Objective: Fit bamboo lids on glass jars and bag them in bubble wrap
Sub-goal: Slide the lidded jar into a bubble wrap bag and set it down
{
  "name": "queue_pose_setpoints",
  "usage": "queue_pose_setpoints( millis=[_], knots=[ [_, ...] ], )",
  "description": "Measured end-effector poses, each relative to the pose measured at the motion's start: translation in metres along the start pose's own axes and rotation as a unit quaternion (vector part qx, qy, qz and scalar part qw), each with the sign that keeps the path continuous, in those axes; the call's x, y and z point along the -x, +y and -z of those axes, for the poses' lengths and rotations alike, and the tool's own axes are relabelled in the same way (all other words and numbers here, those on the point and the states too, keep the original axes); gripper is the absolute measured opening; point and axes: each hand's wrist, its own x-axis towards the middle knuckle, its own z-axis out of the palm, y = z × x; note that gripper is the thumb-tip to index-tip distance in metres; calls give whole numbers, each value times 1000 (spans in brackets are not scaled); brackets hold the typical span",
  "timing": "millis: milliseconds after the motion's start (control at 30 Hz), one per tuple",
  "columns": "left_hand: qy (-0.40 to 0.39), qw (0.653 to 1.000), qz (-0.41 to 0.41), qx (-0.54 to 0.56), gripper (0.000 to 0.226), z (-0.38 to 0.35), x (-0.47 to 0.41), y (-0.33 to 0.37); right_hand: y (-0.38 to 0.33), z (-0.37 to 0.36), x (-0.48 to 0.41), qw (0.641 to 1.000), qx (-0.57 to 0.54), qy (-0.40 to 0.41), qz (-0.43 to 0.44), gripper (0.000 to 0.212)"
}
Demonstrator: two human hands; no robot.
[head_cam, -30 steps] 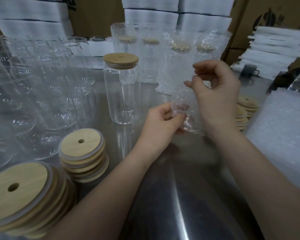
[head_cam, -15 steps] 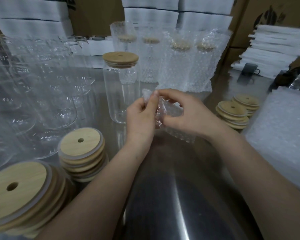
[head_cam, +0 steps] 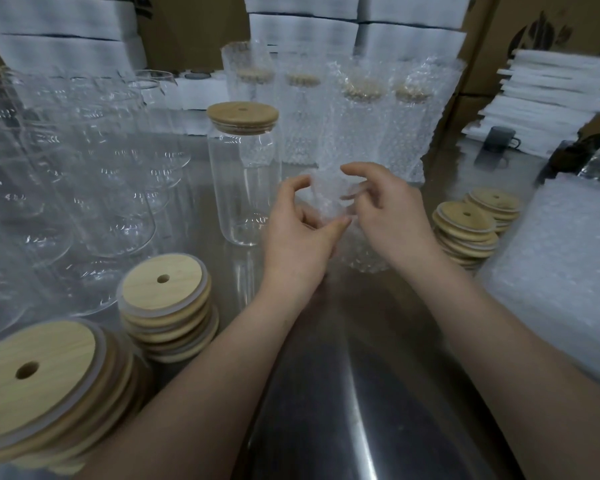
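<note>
Looking down on a shiny steel table, with cardboard boxes and stacked white foam sheets behind it, I see both hands at centre on one bubble wrap bag. My left hand and right hand each pinch its mouth with curled fingers, holding it spread, just right of one lidded jar. I count four bagged jars behind and four lid stacks, two on each side.

The steel bench carries open jars at left, one lidded jar mid-bench, wrapped jars behind it, lid stacks on both sides, and bubble-wrap bags at right.
</note>
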Motion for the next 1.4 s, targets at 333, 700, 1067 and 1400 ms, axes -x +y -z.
queue_pose_setpoints(
  millis=[333,700,1067,1400],
  knots=[
    [62,964,4,-260,37,3,2,0,-17,6,-8,990,0,144,4,38],
    [50,972,55,-221,41,5,-1,6,-81,-19,-20,983,-94,-122,96,89],
    [45,968,62,-241,16,9,-2,5,-79,-52,-25,990,-101,-64,73,83],
    [77,985,76,-138,54,11,-5,5,-76,-9,-6,825,-556,55,-79,69]
  ],
)
